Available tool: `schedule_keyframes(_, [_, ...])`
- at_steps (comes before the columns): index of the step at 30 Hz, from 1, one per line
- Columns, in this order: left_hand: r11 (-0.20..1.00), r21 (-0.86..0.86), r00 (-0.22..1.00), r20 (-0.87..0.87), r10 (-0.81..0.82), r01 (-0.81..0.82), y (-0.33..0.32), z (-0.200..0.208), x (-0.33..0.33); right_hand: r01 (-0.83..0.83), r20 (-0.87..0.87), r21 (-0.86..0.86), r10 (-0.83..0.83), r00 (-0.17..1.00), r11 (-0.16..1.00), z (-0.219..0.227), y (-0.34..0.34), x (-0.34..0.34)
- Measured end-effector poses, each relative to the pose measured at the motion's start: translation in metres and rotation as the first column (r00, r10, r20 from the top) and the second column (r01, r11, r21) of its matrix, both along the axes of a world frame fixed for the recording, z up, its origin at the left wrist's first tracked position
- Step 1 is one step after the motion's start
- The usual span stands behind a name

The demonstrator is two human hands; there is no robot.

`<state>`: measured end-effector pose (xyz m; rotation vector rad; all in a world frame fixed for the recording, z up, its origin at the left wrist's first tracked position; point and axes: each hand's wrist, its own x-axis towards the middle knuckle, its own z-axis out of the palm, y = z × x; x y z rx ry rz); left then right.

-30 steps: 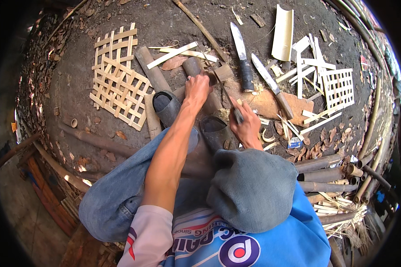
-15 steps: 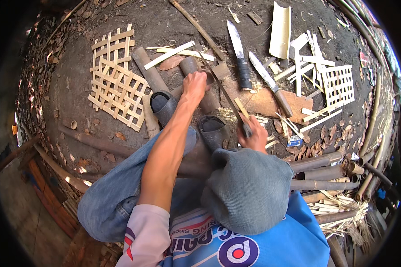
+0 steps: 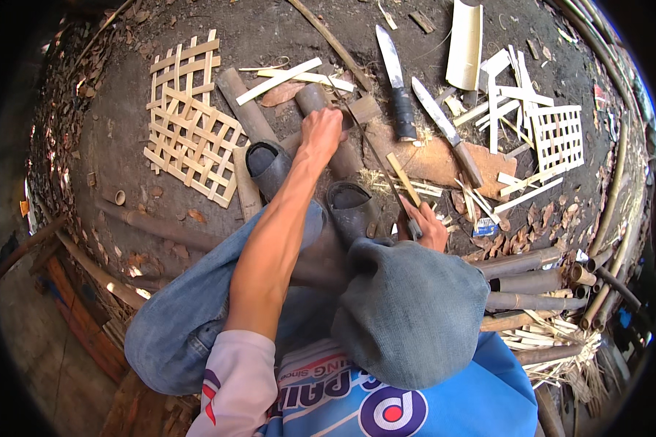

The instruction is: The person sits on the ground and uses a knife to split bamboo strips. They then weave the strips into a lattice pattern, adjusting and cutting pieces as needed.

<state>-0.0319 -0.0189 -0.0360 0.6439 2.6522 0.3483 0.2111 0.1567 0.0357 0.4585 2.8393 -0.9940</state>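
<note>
My left hand (image 3: 322,132) is closed round a brown bamboo tube (image 3: 345,162) lying on the ground in front of me. In my right hand (image 3: 426,227) is the handle of a saw, with the fingers wrapped round it; my raised right knee partly hides that wrist. The long thin saw blade (image 3: 372,149) slants up and left, passing close beside the left hand at the tube. Whether its teeth sit in the bamboo I cannot tell. A loose yellowish bamboo strip (image 3: 403,179) lies beside the blade. My dark clogs (image 3: 351,207) flank the tube.
Two knives, one black-handled (image 3: 402,113) and one wooden-handled (image 3: 465,162), lie ahead, the latter on a brown board (image 3: 434,169). Woven bamboo lattices (image 3: 194,138) rest at left and right. A split bamboo half (image 3: 464,47) lies farther off. Bamboo poles (image 3: 525,282) are stacked at right.
My right hand has drawn back slightly toward me and to the right, pulling the saw with it. The left hand keeps its grip on the tube. The whole view has shifted a little.
</note>
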Motion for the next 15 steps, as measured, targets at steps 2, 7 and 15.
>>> schedule_keyframes(2, [1.0, 0.008, 1.0, -0.009, -0.018, 0.018, 0.006, 0.0, -0.002, 0.0, -0.16, 0.046, 0.007, 0.987, 0.999, -0.015, -0.009, -0.034])
schedule_keyframes(7, [1.0, -0.008, 1.0, 0.012, 0.013, -0.013, 0.011, 0.004, -0.009, -0.018, -0.144, 0.069, 0.028, 0.989, 0.997, -0.03, -0.014, -0.091])
schedule_keyframes(15, [1.0, 0.002, 0.999, 0.032, -0.012, 0.012, 0.003, 0.0, -0.004, -0.037, -0.275, 0.039, 0.047, 0.96, 0.999, -0.023, -0.005, -0.025])
